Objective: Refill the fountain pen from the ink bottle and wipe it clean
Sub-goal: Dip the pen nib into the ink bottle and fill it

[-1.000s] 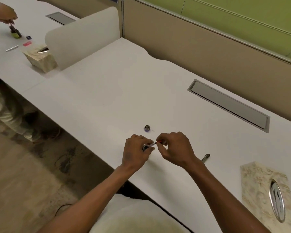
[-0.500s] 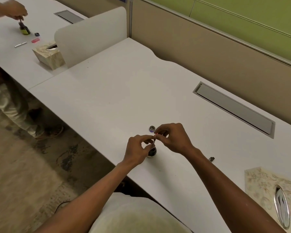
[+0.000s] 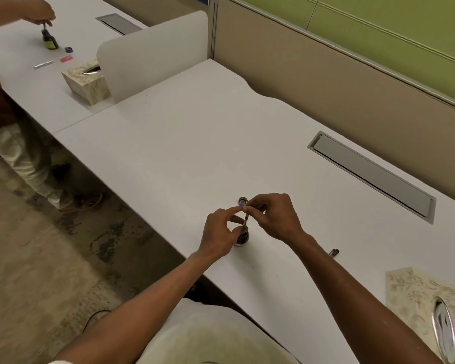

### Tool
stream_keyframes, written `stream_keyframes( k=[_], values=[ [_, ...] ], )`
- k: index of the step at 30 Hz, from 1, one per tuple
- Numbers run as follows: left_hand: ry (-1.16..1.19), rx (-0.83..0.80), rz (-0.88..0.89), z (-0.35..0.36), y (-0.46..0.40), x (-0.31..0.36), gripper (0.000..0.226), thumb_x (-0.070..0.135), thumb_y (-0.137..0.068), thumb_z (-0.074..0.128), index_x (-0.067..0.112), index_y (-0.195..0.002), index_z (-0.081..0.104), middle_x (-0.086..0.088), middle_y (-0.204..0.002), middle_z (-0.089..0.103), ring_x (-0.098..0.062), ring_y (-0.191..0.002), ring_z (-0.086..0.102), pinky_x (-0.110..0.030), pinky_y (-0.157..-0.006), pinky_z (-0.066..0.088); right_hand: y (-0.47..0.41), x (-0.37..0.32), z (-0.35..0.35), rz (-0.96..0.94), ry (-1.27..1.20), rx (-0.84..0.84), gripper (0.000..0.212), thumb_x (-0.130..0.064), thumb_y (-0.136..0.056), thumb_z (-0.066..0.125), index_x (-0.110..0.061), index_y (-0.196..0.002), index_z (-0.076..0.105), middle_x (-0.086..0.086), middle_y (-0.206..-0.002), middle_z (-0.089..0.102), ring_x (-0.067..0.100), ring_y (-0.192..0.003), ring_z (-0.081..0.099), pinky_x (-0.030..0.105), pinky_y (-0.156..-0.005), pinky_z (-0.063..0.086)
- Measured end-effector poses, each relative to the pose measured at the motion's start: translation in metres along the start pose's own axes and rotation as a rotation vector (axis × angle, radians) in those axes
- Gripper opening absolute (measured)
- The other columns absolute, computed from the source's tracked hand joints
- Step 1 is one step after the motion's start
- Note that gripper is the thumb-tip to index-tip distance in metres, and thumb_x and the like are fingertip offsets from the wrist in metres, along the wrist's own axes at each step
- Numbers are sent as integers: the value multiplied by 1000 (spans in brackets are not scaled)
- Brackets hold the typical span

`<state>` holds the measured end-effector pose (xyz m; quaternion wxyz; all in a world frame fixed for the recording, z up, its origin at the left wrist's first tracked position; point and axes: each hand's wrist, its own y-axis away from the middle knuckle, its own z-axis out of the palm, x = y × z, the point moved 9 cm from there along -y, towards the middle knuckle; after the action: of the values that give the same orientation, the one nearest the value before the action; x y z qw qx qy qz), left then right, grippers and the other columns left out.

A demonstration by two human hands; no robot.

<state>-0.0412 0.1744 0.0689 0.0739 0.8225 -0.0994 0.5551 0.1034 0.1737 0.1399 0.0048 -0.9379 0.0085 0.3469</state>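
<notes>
My right hand (image 3: 275, 218) pinches the top of the pen's filler section (image 3: 245, 221), fingers narrowed on it — its long axis stands nearly upright, tip down in the mouth of the ink bottle (image 3: 241, 236) directly below. My left hand (image 3: 219, 232) curls around the bottle at the desk's near edge, steadying it. I judge the fill turns on keeping that vertical line. The bottle cap (image 3: 242, 200) lies just beyond.

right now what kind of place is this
Most likely an open-plan office: long white desks with cable hatches, a low divider between seats and a partition wall behind.
</notes>
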Motion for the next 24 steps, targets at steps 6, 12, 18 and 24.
stream_keyframes(
  k=[6, 12, 18, 24],
  values=[
    [13, -5, -3, 0, 0, -3, 57, 16, -78, 81, 29, -131, 64, 10, -89, 78, -13, -101, 69, -35, -96, 50, 2, 1, 3, -6, -19, -24, 11, -27, -83, 81, -20, -91, 81, -10, -80, 78, 0, -69, 71, 12, -68, 50],
    [25, -9, 14, 0, 2, 1, 61, 14, -79, 80, 30, -135, 61, 12, -87, 78, -11, -101, 68, -31, -98, 48, 1, -1, 3, -49, -5, -4, 13, -15, -85, 79, -20, -96, 78, -8, -81, 77, 2, -72, 71, 19, -74, 55],
    [19, -10, 21, 1, 1, 0, 62, 15, -80, 81, 24, -137, 60, 12, -89, 77, -13, -101, 69, -36, -101, 48, 3, -7, 4, -98, 31, -8, 10, -12, -86, 77, -17, -94, 79, -6, -85, 79, 0, -71, 68, 14, -75, 52],
    [37, -8, 16, -1, 2, -2, 61, 15, -81, 80, 27, -137, 60, 6, -92, 79, -14, -102, 68, -37, -100, 48, 5, -11, 6, -123, 114, -110, 16, -14, -86, 74, -19, -99, 81, -6, -88, 79, 4, -79, 71, 18, -81, 55]
  ],
)
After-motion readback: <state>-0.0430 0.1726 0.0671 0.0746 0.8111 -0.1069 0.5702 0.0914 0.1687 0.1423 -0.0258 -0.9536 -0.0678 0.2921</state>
